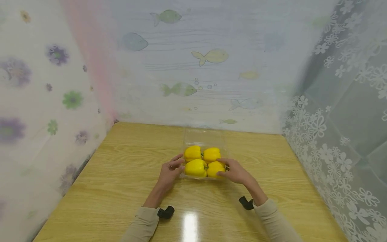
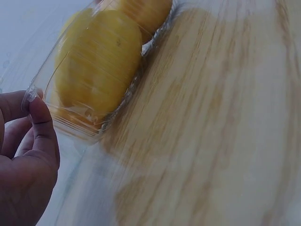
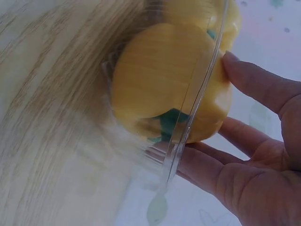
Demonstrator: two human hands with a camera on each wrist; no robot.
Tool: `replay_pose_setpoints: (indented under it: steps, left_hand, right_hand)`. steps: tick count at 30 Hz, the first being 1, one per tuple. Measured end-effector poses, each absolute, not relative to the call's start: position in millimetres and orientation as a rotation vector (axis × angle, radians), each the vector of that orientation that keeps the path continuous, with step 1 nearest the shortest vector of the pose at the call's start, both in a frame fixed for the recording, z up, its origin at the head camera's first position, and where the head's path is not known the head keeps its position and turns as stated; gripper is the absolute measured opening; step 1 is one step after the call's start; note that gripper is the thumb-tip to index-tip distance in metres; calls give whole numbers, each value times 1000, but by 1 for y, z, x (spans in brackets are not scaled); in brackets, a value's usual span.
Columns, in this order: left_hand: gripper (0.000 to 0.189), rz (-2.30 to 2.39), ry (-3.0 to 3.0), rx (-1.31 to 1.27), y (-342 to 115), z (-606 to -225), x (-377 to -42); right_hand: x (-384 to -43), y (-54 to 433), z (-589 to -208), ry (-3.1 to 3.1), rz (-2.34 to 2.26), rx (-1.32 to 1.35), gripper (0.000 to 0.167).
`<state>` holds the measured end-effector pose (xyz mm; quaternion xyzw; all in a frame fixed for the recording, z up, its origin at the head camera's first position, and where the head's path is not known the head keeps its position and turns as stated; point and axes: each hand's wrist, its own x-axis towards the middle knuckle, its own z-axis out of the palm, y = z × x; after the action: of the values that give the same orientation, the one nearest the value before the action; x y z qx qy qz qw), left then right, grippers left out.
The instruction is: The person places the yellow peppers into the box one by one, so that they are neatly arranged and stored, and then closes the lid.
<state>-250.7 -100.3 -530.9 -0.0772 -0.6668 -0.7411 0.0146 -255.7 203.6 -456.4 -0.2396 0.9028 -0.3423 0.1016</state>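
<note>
A clear plastic clamshell box point(image 1: 203, 137) lies with its lid folded back, several yellow bell peppers point(image 1: 195, 168) filling its base in two rows. My left hand point(image 1: 169, 173) is at the left side; in the left wrist view its thumb and forefinger pinch the box's rim point(image 2: 31, 94). On the right, my right hand point(image 1: 237, 171) holds the front right bell pepper point(image 1: 215, 169). The right wrist view shows the thumb point(image 3: 254, 80) on top of that pepper and the fingers round its green-stemmed end, over the box's edge.
The box sits on a wood-grain table point(image 1: 127, 201), towards its far edge. Behind stands a curtain with fish drawings point(image 1: 211, 57). Flowered sheets hang at the left point(image 1: 45, 101) and right point(image 1: 341, 134). Black wrist mounts point(image 1: 166, 212) show at both cuffs.
</note>
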Motion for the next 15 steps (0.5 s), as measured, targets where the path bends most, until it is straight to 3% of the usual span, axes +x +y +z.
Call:
replay_pose_setpoints:
  steps: [15]
  left_hand:
    - [29,-2294,-2075,-214,-99,-529,-250]
  right_hand:
    - [-248,207,-455,2618,-1246,-599,58]
